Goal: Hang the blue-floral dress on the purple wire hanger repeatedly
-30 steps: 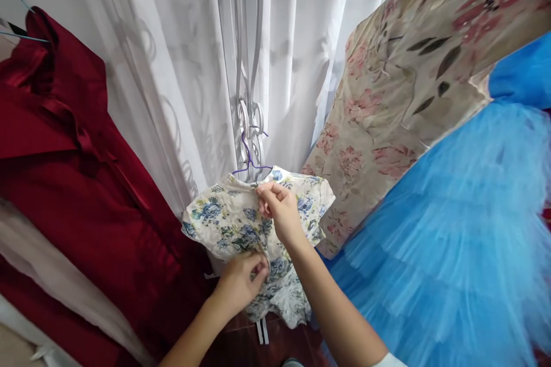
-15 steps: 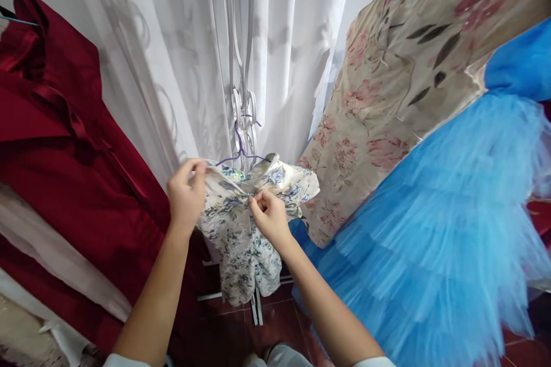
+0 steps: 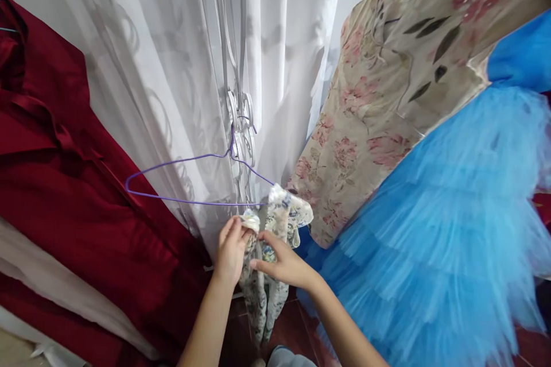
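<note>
One soft, light floral garment (image 3: 278,219) probably droops unless held by its shoulders; left hand (image 3: 231,249) pinches its left edge, right hand (image 3: 284,261) spread alongside.

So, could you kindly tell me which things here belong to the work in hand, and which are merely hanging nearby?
In the work: blue-flowered garment; purple hanger; left hand; right hand.
Merely nearby: red garment; blue tiered dress; beige floral garment; white curtain.
</note>
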